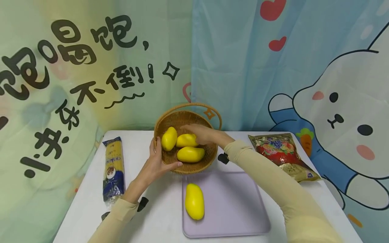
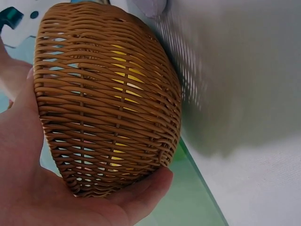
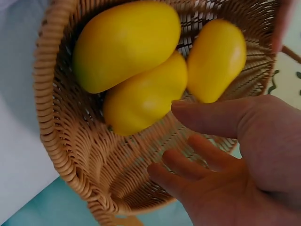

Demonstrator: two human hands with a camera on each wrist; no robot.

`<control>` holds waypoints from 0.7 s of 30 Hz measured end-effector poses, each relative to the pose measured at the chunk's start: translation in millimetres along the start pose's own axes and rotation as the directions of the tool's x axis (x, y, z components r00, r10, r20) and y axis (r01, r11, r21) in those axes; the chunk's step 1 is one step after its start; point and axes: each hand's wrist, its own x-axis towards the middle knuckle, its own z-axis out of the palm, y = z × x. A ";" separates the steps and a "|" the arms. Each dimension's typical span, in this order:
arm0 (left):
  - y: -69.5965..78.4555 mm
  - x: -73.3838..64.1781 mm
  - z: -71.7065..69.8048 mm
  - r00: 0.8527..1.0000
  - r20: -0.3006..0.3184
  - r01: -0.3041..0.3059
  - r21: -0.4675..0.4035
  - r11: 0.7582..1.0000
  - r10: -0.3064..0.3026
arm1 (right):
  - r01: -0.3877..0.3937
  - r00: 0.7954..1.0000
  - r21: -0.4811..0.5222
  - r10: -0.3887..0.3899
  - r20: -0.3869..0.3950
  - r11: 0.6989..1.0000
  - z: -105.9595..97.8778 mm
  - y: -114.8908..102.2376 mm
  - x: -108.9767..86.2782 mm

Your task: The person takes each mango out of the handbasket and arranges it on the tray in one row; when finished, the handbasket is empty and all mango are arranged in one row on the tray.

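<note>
A brown wicker basket (image 1: 183, 118) with a hooped handle leans toward me at the back of the table. Inside it lie three yellow mangoes: one upright mango (image 1: 169, 139) at the left, one mango (image 1: 184, 140) in the middle and one mango (image 1: 190, 154) in front. My left hand (image 1: 155, 164) holds the basket's left side, its thumb near the front rim; the left wrist view shows the woven outside against the palm. My right hand (image 3: 235, 155) reaches into the basket, thumb beside the middle mango, fingers spread apart and holding nothing. Another mango (image 1: 195, 201) lies on the lilac tray (image 1: 234, 209).
A blue-and-yellow pasta packet (image 1: 113, 170) lies on the left of the white table (image 1: 152, 216). At the right is a red-and-gold bag (image 1: 281, 153) with fruit pictures. A printed curtain (image 1: 231, 67) hangs right behind the basket.
</note>
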 end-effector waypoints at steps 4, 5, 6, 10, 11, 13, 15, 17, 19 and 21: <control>0.2 -2.2 1.3 1.000 0.008 0.007 0.002 1.000 -0.007 | -0.054 0.997 0.001 0.054 0.049 0.999 7.6 4.8 12.1; 0.1 -2.6 1.6 1.000 0.009 0.007 0.004 1.000 -0.007 | -0.059 0.996 -0.004 0.059 0.060 0.998 9.4 6.2 14.9; 0.1 -2.9 2.0 1.000 0.010 0.011 0.004 1.000 -0.011 | -0.062 0.996 -0.007 0.063 0.070 0.998 10.8 7.5 17.2; 0.3 -3.4 2.1 1.000 0.013 0.003 0.009 1.000 -0.003 | -0.083 0.991 0.006 0.082 0.104 0.997 14.6 13.2 23.4; 0.5 -3.4 2.0 1.000 0.013 0.000 0.010 1.000 0.000 | -0.089 0.990 0.014 0.087 0.107 0.996 15.2 14.6 24.3; 1.1 -3.1 1.5 1.000 0.010 -0.006 0.011 1.000 0.006 | -0.093 0.990 0.030 0.090 0.110 0.995 16.2 16.5 25.4; 1.7 -2.5 1.0 1.000 0.005 -0.011 0.012 1.000 0.010 | -0.090 0.990 0.036 0.085 0.110 0.995 17.2 17.8 26.1; 2.2 -1.7 0.4 1.000 0.004 -0.016 0.017 1.000 0.016 | -0.078 0.991 0.028 0.074 0.111 0.997 18.2 18.6 27.0; 2.1 -1.2 0.0 1.000 0.003 -0.016 0.021 1.000 0.016 | -0.060 0.992 0.012 0.058 0.110 0.998 20.1 19.5 28.3; 1.5 -1.1 0.0 1.000 0.004 -0.014 0.021 1.000 0.014 | -0.041 0.993 -0.015 0.043 0.107 0.999 22.5 20.5 30.0</control>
